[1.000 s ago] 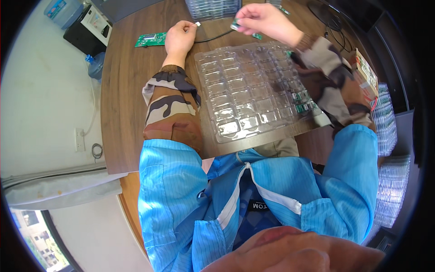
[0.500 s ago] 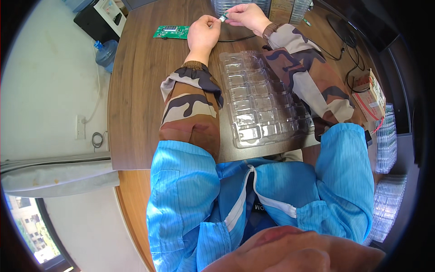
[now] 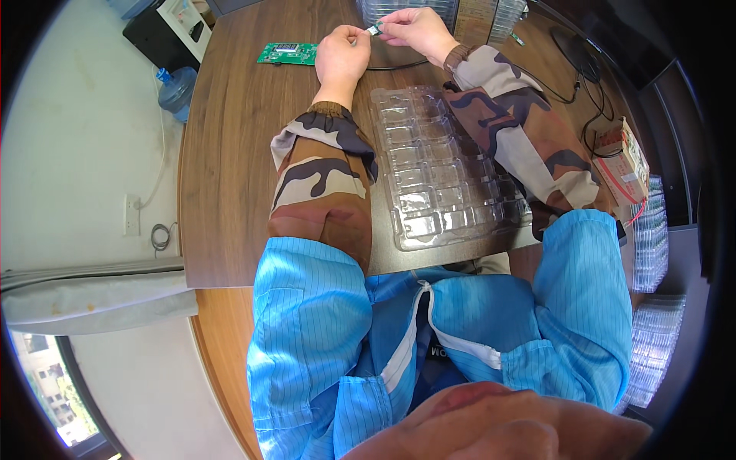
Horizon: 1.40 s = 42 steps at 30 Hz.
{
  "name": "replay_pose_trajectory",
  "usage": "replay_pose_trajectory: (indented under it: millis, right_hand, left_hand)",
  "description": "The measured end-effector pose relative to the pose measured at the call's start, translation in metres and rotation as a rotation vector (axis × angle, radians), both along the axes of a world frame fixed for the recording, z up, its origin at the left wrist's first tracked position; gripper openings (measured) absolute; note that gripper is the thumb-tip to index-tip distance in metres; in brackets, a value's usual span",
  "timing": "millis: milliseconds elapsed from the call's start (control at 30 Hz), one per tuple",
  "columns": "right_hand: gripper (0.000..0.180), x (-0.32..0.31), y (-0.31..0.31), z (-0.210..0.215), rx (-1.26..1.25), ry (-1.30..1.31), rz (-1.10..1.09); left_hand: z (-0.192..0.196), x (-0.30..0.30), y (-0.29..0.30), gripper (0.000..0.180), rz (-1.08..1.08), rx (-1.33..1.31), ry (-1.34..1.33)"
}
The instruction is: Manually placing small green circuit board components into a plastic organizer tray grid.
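At the far side of the table my two hands meet, fingertips almost touching. My right hand (image 3: 418,32) is closed in a pinch on a small green circuit board with a white part (image 3: 375,30). From the other side my left hand (image 3: 343,57) is closed, its fingertips at the white part; what lies inside its grip is hidden. A black cable (image 3: 399,67) comes out from behind my left hand and runs right. Just left of that hand lies a larger green circuit board (image 3: 289,53) with a digit display.
A clear plastic compartment tray (image 3: 429,176) lies between my forearms on the wooden table (image 3: 230,153). Stacked clear trays (image 3: 406,9) stand at the far edge. On the right are a cardboard box (image 3: 622,165), loose black cables (image 3: 594,92) and more tray stacks (image 3: 655,353).
Both hands keep their pinch at the small board with hardly any movement. The whole view has shifted very slightly.
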State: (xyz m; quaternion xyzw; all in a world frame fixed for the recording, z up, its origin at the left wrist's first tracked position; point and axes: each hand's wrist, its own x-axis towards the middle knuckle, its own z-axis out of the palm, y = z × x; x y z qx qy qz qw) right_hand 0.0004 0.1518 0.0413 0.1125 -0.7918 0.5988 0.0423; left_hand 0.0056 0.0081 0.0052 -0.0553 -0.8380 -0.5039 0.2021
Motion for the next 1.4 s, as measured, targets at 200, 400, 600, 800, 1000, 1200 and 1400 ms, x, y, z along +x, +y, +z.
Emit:
replay_pose_trajectory:
  millis: [200,400,600,800,1000,1200,1400]
  right_hand:
    - [0.021,0.004,-0.006,-0.001,0.046,0.013,-0.009]
    - [0.024,0.01,0.0,0.004,0.174,0.034,-0.01]
    - [0.023,0.073,0.064,0.047,0.28,0.045,0.053]
    - [0.016,0.212,0.171,0.071,0.779,0.184,-0.197]
    - [0.016,0.332,0.237,0.067,1.497,-0.052,-0.732]
    - [0.029,0.35,0.244,0.034,1.678,-0.266,-0.717]
    - [0.011,0.34,0.271,0.004,1.814,-0.248,-0.685]
  left_hand:
    - [0.0,0.0,-0.002,0.019,-0.02,0.018,-0.013]
    - [0.001,0.003,-0.001,0.019,-0.044,0.006,-0.004]
    - [-0.002,0.0,0.0,0.024,-0.056,-0.14,0.017]
    - [-0.004,-0.001,-0.009,0.024,-0.079,-0.278,0.037]
    - [-0.008,-0.011,-0.009,0.022,-0.143,-0.311,0.143]
    - [-0.009,-0.007,-0.008,0.02,-0.19,-0.175,0.062]
    - [-0.007,-0.005,-0.005,0.02,-0.174,-0.198,0.099]
